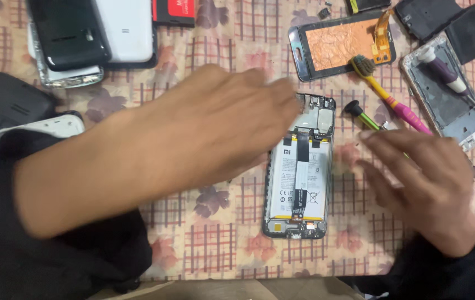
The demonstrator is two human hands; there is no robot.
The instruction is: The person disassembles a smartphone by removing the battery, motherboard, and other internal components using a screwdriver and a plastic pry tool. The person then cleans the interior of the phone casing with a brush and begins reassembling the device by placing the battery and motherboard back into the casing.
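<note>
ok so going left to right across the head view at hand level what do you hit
left hand → opened phone with its battery showing → right hand → silver phone frame

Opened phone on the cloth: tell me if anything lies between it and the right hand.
Nothing visible does. The right hand hovers just right of the opened phone, only patterned tablecloth between them; the toothbrush lies farther back.

A phone repair bench: opened phone (298,178), spare screen frames (340,41), toothbrush (384,91)
</note>
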